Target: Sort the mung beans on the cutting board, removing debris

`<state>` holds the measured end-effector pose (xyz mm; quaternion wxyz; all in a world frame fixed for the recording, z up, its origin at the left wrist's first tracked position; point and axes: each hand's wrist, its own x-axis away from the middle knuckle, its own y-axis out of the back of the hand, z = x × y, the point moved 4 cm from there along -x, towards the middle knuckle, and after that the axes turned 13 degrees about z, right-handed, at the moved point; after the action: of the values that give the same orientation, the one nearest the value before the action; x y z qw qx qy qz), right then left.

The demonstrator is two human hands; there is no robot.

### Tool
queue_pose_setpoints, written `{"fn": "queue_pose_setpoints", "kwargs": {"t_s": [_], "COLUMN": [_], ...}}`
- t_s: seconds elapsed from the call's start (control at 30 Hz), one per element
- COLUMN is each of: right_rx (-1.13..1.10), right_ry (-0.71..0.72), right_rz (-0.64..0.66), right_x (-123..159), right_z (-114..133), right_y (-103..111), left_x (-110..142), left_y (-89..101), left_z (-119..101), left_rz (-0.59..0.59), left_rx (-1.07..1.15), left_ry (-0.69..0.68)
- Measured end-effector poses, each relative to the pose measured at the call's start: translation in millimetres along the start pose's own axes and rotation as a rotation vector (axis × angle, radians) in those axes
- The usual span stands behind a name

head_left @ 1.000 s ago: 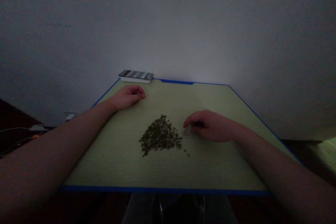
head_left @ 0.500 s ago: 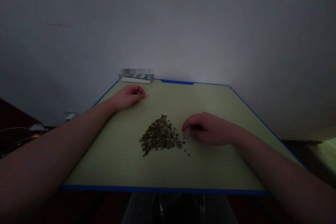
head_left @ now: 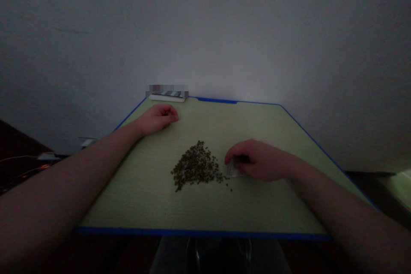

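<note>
Our left hand [head_left: 158, 120] rests on the tabletop [head_left: 205, 207] toward its far edge, fingers curled loosely toward the palm, holding nothing we can see. Our right hand [head_left: 258, 160] lies nearer to us and off to the right of the left one, its fingers bent down and closed narrowly on a small clear plastic piece [head_left: 233, 170]. Only the lower part of that piece shows below the fingertips, and its exact shape is too dim to make out.

Between our hands, and much closer to the right one, a low, roughly triangular heap of small dark green seeds [head_left: 196, 166] lies directly on the tabletop. The clear plastic piece sits just beside the heap's right edge, and a few stray seeds [head_left: 229, 187] lie just below our right fingertips, slightly apart from the heap.

The tabletop is a pale green board bound with blue edging [head_left: 199, 232]. Just beyond our left hand, at the far edge, sits a flat white object [head_left: 166, 98], its upper part blurred out. A pale wall [head_left: 205, 30] rises behind it. Out past our left forearm, a thin cable [head_left: 19, 158] runs through the dark, and below the near edge, close to us, is a dim glassy shape [head_left: 218, 254] too dark to identify.
</note>
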<state>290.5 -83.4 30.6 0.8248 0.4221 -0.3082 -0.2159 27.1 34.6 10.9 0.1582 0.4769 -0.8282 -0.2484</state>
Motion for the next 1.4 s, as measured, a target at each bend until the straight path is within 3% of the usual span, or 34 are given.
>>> {"fn": "queue_pose_setpoints", "kwargs": {"t_s": [0.77,1.4], "right_rx": [-0.008,-0.026], "right_ry": [-0.058,0.03], "right_rz": [-0.061,-0.025], "right_x": [-1.3,-1.8], "right_z": [2.5,7.3], "right_y": [1.6,-2.7], "left_x": [-1.3,-1.9], "left_y": [0.5,0.5], "left_z": [2.9,4.1], "left_rz": [0.007,0.019], "left_rx": [-0.005,-0.002], "left_ry": [-0.016,0.003]}}
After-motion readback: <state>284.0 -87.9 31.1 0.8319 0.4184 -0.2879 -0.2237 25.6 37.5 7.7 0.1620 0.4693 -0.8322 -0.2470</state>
